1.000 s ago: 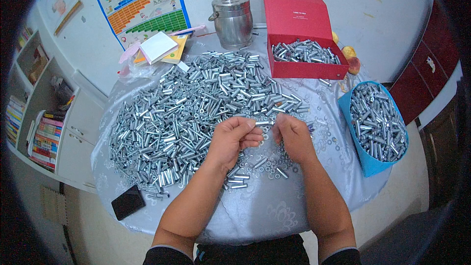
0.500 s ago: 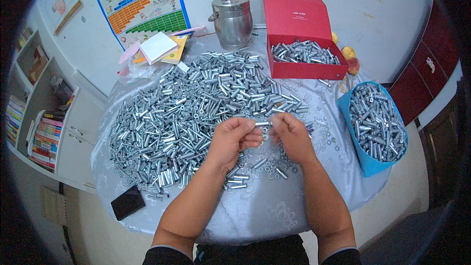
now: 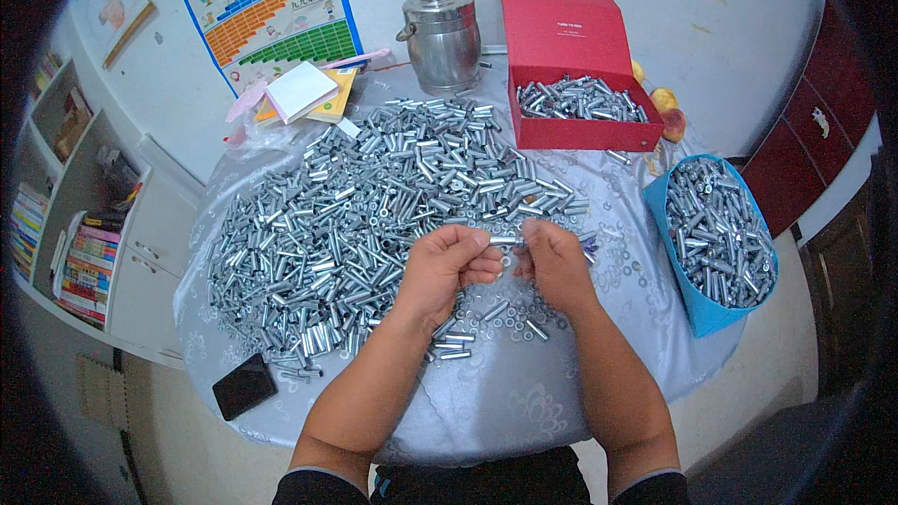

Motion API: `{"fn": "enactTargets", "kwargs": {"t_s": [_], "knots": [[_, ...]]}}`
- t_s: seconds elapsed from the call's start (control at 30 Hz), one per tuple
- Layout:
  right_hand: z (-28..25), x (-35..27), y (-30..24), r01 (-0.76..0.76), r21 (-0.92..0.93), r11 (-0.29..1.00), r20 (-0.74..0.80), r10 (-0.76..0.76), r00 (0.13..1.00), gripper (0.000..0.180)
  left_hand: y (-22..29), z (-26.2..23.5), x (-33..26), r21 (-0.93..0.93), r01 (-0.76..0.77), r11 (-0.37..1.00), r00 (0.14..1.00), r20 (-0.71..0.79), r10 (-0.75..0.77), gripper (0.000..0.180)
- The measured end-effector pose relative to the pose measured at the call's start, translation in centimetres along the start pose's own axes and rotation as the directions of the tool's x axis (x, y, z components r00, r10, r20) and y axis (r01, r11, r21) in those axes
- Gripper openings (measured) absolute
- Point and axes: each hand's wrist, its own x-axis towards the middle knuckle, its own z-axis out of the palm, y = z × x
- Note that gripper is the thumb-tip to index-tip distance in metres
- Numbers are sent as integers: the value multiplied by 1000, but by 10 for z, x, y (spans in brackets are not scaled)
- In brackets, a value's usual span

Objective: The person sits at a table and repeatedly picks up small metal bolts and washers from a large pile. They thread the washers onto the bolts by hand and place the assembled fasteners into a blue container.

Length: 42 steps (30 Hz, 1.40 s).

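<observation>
A short shiny metal tube [image 3: 505, 240] lies level between my two hands, above the near right side of a big heap of similar metal tubes [image 3: 365, 215]. My left hand [image 3: 451, 257] pinches its left end between thumb and forefinger, the other fingers curled beneath. At the right end, the fingers of my right hand [image 3: 556, 264] are closed around the tip; whether they also hold a small part is hidden. Loose washers [image 3: 511, 310] and a few tubes lie on the cloth below my hands.
A red box [image 3: 589, 136] of metal pieces stands at the back right, its lid raised. A blue bin [image 3: 697, 304], also filled, sits at the right. Behind the heap are a steel canister [image 3: 441, 42] and notebooks [image 3: 301, 91]. A black phone [image 3: 244, 386] lies near left.
My right hand has shifted slightly, its fingers turning and closing at the tube's right end. My left hand stays nearly still with the tube.
</observation>
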Motion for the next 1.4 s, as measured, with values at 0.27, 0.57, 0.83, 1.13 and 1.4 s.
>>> {"fn": "enactTargets", "kwargs": {"t_s": [0.27, 0.57, 0.83, 1.13, 1.4], "knots": [[-1, 0, 1, 75, -10, 997, 45, -74, 996, 28, 3, 0, -1, 22, 2, 1000, 999, -37, -1, 13], [1, 1, 6, 165, -157, 974, 18, -164, 986, 37, 5, 9, -8, 117, -63, 991, 997, -38, 68, 17], [-8, -6, 1, 199, -10, 980, -86, -199, 976, 29, 4, 25, -11, 152, -71, 986, 997, -2, 72, 17], [-62, -63, -21, 172, 77, 982, -250, -147, 957, 18, -6, 78, -1, 176, 28, 984, 976, 207, -65, 24], [-134, -111, -44, 91, -465, 881, -584, -383, 716, 22, -46, 181, 26, 170, -4, 985, 910, 408, -66, 29]]}}
